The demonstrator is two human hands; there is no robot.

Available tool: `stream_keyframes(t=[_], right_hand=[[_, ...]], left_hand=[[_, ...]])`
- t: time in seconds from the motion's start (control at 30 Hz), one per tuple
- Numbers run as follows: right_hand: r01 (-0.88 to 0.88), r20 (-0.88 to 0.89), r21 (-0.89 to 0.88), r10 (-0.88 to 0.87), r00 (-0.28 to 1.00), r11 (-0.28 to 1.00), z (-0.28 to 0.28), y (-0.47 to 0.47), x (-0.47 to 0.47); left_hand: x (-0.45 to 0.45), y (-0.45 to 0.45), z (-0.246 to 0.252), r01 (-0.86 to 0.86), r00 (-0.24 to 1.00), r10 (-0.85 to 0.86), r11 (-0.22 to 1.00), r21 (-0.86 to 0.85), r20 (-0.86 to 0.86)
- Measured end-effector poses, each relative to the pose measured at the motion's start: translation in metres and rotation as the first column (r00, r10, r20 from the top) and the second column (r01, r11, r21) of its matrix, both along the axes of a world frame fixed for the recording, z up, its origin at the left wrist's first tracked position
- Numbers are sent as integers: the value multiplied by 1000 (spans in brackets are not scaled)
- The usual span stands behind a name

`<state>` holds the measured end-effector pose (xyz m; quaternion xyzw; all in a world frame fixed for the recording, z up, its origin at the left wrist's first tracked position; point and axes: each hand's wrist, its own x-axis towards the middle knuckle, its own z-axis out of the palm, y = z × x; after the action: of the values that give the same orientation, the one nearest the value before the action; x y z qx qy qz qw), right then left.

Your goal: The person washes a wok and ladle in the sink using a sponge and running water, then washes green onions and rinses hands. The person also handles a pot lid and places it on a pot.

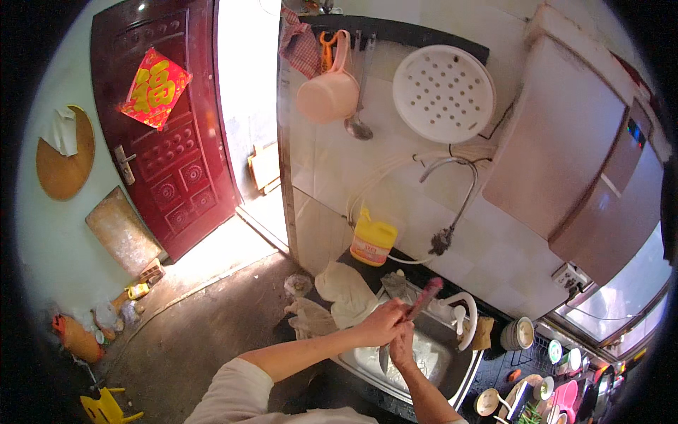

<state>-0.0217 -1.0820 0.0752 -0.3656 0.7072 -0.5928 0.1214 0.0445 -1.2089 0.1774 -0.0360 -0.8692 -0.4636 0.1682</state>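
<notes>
Over the stainless steel sink (pixel 466 379) my two hands meet, one just above the other. My left hand (pixel 389 320) is closed around a long reddish-brown item (pixel 422 302) with a pinkish end, which slants up towards the wall. Close below, my right hand (pixel 402 344) touches or overlaps the left; its fingers are mostly hidden. A grey metal blade (pixel 383 360) points down from between the hands; I cannot tell whether it belongs to the reddish-brown item. The sink holds what looks like water (pixel 424 363). A white faucet (pixel 469 318) arches over its far right side.
Pale plastic bags (pixel 347 294) lie at the sink's left end. Behind stands a yellow jug (pixel 373 241). Stacked bowls (pixel 518 334) and a pink dish (pixel 565 400) occupy the right counter. On the wall hang a pink dipper (pixel 328 98) and a white perforated disc (pixel 445 93).
</notes>
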Motion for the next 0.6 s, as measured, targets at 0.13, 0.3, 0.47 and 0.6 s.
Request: stream_keyframes(t=[0.13, 0.3, 0.47, 0.6], right_hand=[[-153, 51, 195, 145, 988, 969, 69, -46, 8], [-8, -435, 63, 35, 900, 998, 142, -98, 0], [26, -464, -7, -26, 886, 1000, 152, -123, 1], [42, -412, 91, -1, 911, 995, 124, -121, 9]], left_hand=[[-6, -46, 11, -140, 990, 136, 898, 417, 39], [-43, -134, 103, -358, 820, 541, 741, 568, -188], [-122, -223, 224, -423, 694, 596, 791, 442, -404], [-179, -264, 288, -591, 602, 646, 756, 282, -469]])
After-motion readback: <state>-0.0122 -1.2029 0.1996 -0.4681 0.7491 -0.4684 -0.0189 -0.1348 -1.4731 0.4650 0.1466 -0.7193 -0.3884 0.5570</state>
